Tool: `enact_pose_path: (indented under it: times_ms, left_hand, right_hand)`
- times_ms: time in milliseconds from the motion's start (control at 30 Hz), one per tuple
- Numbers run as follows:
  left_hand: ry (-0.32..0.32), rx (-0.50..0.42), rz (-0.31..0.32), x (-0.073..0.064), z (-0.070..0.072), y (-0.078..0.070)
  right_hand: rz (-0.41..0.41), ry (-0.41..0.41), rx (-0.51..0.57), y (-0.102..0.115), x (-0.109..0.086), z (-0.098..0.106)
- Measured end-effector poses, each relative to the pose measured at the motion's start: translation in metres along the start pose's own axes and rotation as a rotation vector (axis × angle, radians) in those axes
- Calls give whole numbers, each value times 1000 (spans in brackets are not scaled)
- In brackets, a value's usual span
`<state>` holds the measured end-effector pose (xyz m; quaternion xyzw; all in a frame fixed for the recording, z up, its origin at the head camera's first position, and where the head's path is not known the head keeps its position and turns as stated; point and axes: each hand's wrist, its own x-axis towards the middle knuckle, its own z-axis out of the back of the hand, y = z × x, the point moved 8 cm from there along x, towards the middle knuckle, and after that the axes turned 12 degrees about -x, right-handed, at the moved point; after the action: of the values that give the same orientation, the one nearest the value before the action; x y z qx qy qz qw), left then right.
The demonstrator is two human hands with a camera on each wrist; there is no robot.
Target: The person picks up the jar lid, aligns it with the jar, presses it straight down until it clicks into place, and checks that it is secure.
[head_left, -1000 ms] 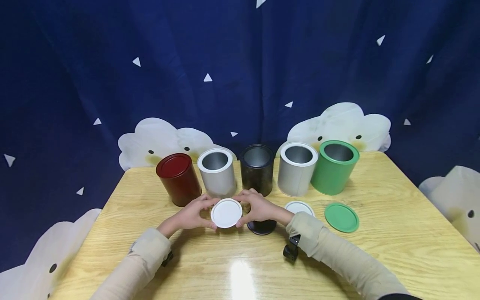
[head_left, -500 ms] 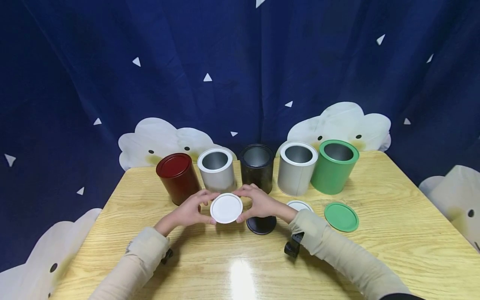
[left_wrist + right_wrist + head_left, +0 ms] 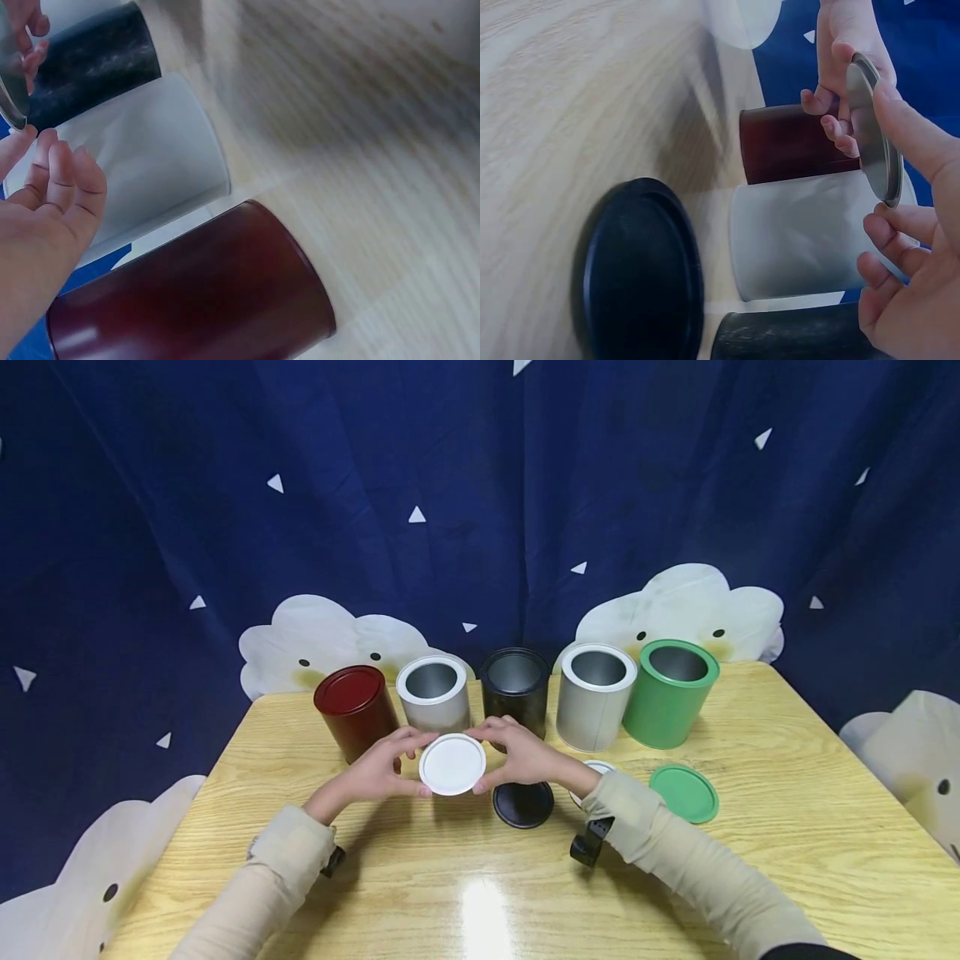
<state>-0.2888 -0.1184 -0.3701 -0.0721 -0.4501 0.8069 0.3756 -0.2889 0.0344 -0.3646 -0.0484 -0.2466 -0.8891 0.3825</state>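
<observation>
Head view, white lid (image 3: 452, 764), right wrist, grey underside (image 3: 870, 139)

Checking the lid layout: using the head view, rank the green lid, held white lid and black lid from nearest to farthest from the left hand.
1. Held white lid: touching the left hand.
2. Black lid: right of it, on the table.
3. Green lid: farther right, on the table.

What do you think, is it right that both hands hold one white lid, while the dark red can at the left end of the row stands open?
One part is wrong: the dark red can does not stand open; the head view shows a dark red lid closing it. The rest is right: the left hand and right hand hold one white lid.
</observation>
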Motion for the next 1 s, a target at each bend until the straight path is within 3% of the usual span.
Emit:
enact_pose_path:
  times_ms: [367,633,833,1000]
  left_hand:
    - [-63,12,-45,5,17,-14]
    - [-170,-3,-81,6,30,-19]
    - [-190,-45,-58,8,35,-22]
    - [-192,-90,-85,9,42,-27]
  right_hand:
    - [9,-35,-4,4,6,16]
    - [-10,-79,-3,4,12,29]
    - [-20,-83,-2,7,15,34]
    - [-34,-91,-8,9,19,39]
